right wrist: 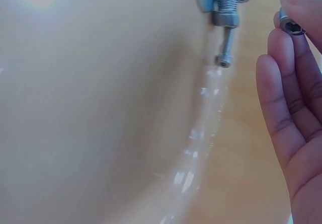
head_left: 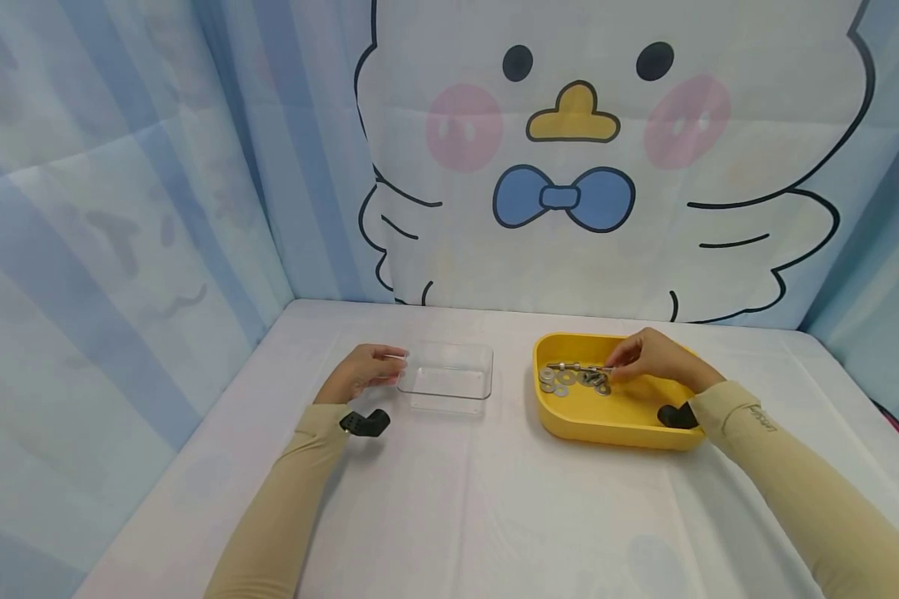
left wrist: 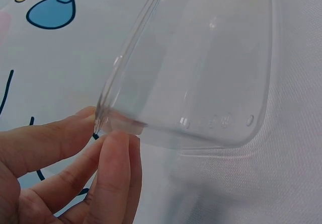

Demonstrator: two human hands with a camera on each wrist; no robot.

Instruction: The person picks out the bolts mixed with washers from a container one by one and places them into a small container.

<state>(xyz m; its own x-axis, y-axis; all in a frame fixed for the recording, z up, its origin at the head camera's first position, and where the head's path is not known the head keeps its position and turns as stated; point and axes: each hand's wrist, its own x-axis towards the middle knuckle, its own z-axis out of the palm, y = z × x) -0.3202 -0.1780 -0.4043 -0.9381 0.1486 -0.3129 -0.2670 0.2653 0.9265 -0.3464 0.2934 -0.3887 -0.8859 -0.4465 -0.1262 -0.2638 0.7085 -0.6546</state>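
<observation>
At the yellow tray (head_left: 614, 432), a socket bolt (right wrist: 292, 26) pinched in the right hand (head_left: 658, 359)

Flat metal washers (head_left: 561, 391) lie in the tray's left part, near a thick threaded bolt (right wrist: 226, 1) and a slimmer bolt (right wrist: 228, 44). To the tray's left, on the white cloth (head_left: 419, 499), stands a clear plastic box (head_left: 444, 395), see-through; the left hand (head_left: 363, 370) clamps its rim between thumb and fingers. The socket bolt is silvery, its round head sunk with a hexagonal recess. Right thumb and fingertips close on it, hiding much of its shank.
</observation>
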